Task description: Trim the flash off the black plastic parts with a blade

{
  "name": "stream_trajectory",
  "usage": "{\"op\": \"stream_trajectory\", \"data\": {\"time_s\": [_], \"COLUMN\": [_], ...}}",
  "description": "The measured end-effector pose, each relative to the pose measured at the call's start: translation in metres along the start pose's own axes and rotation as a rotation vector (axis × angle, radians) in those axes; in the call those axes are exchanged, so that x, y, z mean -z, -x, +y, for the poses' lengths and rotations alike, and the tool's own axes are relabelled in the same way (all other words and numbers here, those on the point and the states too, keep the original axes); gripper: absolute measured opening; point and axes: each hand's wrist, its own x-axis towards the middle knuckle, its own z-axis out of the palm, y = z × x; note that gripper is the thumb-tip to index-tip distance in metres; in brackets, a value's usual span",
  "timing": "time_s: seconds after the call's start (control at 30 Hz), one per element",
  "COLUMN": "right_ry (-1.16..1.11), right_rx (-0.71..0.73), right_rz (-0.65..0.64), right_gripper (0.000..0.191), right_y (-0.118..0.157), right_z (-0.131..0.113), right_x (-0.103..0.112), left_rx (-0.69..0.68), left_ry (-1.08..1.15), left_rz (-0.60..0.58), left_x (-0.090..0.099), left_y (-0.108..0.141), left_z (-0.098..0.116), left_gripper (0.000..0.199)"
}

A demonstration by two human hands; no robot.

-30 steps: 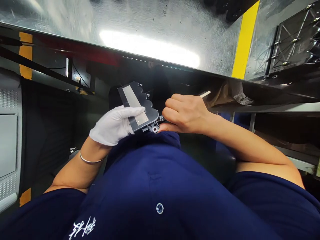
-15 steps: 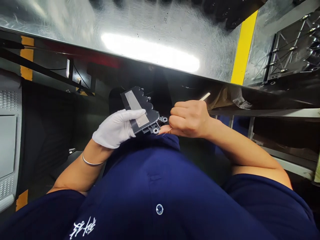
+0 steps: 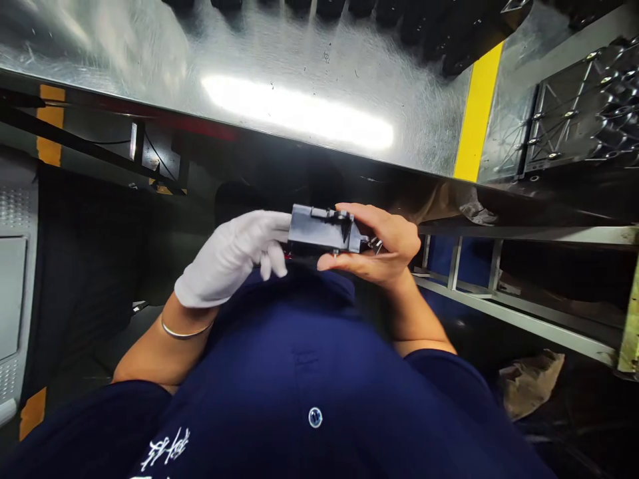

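A black moulded plastic part (image 3: 319, 229) is held edge-on in front of my waist, with small lugs along its top and right side. My right hand (image 3: 382, 243), bare, grips its right end, fingers over the top and thumb along the lower edge. My left hand (image 3: 229, 256) wears a white glove and has its fingers at the part's left end, some running behind it, the lower ones curled beneath. Thin metallic bits show between the part and my right palm; I cannot make out what they are. The pale stick tool is out of sight.
A shiny metal bench (image 3: 299, 113) crosses the top, with yellow tape (image 3: 476, 120) on it. Black ribbed parts (image 3: 564, 120) lie at the upper right. A pale metal frame (image 3: 524, 233) stands at right, brown crumpled paper (image 3: 532, 382) below it. A grey chair (image 3: 12, 286) is at left.
The black plastic part has turned from its flat, pale-striped face to edge-on and moved right. My right hand has changed from a fist around a pale stick to gripping the part's end.
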Motion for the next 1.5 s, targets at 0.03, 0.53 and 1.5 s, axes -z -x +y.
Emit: {"op": "stream_trajectory", "data": {"time_s": [0.03, 0.53, 1.5], "right_ry": [-0.03, -0.399, -0.396], "right_rx": [-0.088, -0.286, -0.101], "right_rz": [0.09, -0.107, -0.239], "right_gripper": [0.06, 0.025, 0.035], "right_y": [0.005, 0.019, 0.017], "right_z": [-0.001, 0.002, -0.011], "right_x": [-0.009, -0.03, -0.027], "left_rx": [-0.112, -0.227, -0.263], "left_ry": [-0.18, -0.515, -0.453], "left_rz": [0.106, 0.33, 0.411], "left_x": [-0.003, 0.015, 0.005], "left_y": [0.0, -0.012, 0.001], "left_z": [-0.001, -0.022, -0.019], "left_gripper": [0.028, 0.028, 0.021]}}
